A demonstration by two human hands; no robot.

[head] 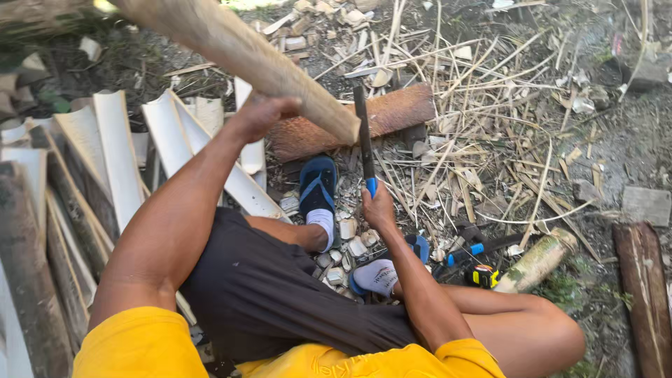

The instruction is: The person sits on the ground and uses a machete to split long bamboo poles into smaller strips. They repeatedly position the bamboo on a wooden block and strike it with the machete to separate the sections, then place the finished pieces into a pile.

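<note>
Head view looks down on a seated person. Left hand (260, 115) is wrapped around a thick, pale brown bamboo pole (252, 59), which slants from the upper left down past the hand to its cut end above a reddish-brown wooden block (392, 115). Right hand (378, 208) is clamped on the blue handle of a long dark-bladed knife (363, 136), the blade rising upright from the fist, just beside the pole's cut end and seemingly touching it. Split pale bamboo slats (119, 161) lie to the left.
</note>
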